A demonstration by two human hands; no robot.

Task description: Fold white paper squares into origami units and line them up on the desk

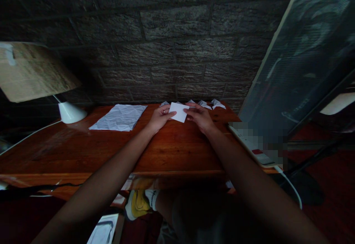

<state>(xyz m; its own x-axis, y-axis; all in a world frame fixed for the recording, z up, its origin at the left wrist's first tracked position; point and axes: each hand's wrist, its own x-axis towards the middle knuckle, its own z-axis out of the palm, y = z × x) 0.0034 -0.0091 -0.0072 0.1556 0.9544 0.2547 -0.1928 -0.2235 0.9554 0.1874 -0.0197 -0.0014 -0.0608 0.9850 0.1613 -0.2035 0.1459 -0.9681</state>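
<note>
A small white square of paper [178, 112] is held up between both hands over the wooden table. My left hand [161, 118] pinches its left edge, thumb in front; a ring shows on one finger. At the right edge, my right hand [200, 116] grips the same paper between thumb and fingers. Behind the hands, along the table's far edge, stand several folded white paper pieces [218, 104], some partly hidden by the hands and the square. Left of my left hand lies a creased sheet of white paper [119, 117].
The wooden table [177, 151] meets a dark brick wall [177, 33]. A lamp [70, 111] with a tan shade stands at the left. On the right edge lies a flat device [251, 144] with a white cable [291, 185]. Below the table is an open white box [104, 229].
</note>
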